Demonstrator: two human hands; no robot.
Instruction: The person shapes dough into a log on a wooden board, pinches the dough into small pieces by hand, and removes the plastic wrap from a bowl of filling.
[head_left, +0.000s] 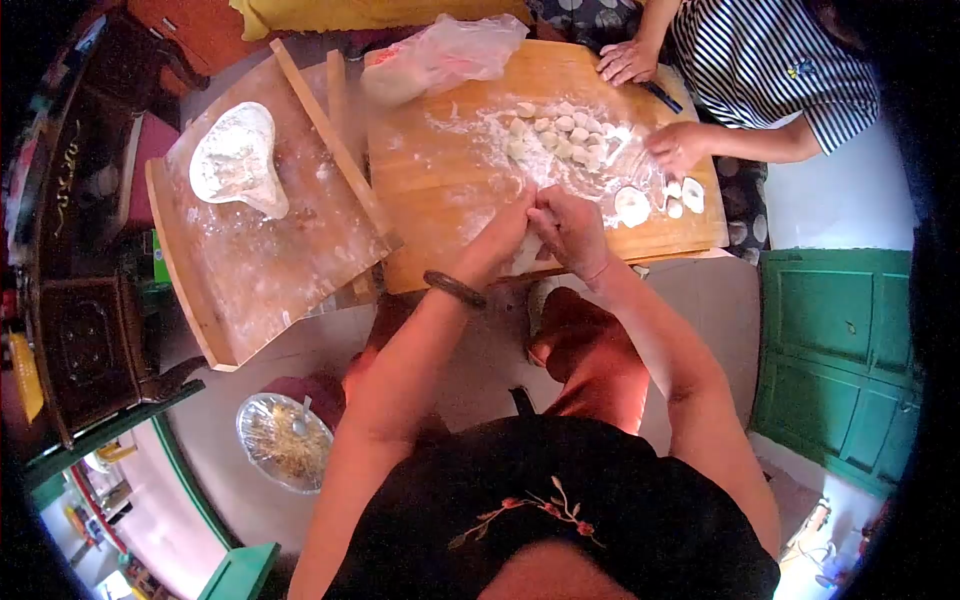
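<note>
My left hand and my right hand meet at the near edge of the floured wooden board. Their fingers are pressed together around something small that they mostly hide. Beyond them lies a group of small pale dough pieces on loose flour. Flat round dough discs rest to the right of my hands, with small dough lumps beside them. A dark bracelet circles my left wrist.
Across the board at the right, a person in a striped shirt has both hands over it, near a dark object. A second board at left holds a floury container. A plastic bag lies at the back; a foil-like tray sits low left.
</note>
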